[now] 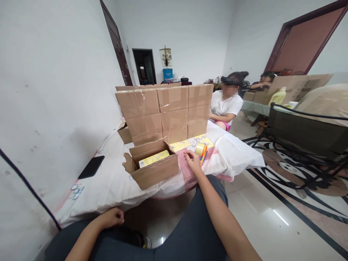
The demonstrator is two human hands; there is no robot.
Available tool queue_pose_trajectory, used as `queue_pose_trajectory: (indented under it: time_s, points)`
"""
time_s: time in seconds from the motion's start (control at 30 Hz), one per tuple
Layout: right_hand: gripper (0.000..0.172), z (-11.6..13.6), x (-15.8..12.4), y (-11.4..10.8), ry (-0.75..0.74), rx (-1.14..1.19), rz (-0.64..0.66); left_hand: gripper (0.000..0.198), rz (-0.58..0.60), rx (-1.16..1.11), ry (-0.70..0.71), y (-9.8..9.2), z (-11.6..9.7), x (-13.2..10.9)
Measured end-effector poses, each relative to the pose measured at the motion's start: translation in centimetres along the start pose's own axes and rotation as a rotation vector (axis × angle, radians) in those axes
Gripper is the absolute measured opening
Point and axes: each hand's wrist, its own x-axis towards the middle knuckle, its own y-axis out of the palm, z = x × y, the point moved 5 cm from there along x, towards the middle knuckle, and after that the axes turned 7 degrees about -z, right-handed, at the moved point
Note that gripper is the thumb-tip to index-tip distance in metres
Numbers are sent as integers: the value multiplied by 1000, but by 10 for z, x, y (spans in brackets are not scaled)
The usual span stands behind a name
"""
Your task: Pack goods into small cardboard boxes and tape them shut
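Note:
My left hand (113, 217) is curled into a loose fist over my left thigh, below the table edge, and nothing shows in it. Over the pink part of the tablecloth, my right hand (192, 162) hovers or rests with fingers slightly bent and apart, holding nothing visible. Just beyond it lies an orange and blue tape dispenser (204, 152) with a roll of yellowish tape (200, 149). To the left of that hand stands a cardboard box (157, 172) with its top flaps up. Inside it lies a yellow carton (154, 158).
A wall of taped cardboard boxes (174, 112) stands across the table's far side. A black phone (91, 167) lies on the tablecloth (114, 181) at left. A person in white (227, 103) sits beyond the table; a folding chair (299, 127) stands at right.

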Motion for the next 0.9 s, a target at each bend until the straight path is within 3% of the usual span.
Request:
queue_pose_trajectory:
  time_s: [0.47, 0.6, 0.67, 0.73, 0.77, 0.87, 0.9]
  points:
    - [21, 9, -9, 15, -16, 30, 81, 25, -23, 123, 13, -5, -8, -4]
    - [21, 14, -15, 24, -49, 37, 108, 27, -121, 202, 59, -5, -32, -15]
    - [25, 17, -17, 27, -71, 43, 113, 26, -190, 276, 185, -4, -56, -27]
    - [35, 20, -19, 28, -98, 52, 109, 26, -301, 338, 414, -8, -86, -43]
    - [41, 21, -20, 28, -111, 62, 106, 27, -414, 335, 534, -16, -102, -52]
    - [58, 28, -21, 29, -152, 117, 136, 22, -991, 135, 705, -65, -132, -79]
    - [60, 31, -22, 29, -167, 134, 165, 41, -1172, 41, 696, -84, -137, -85]
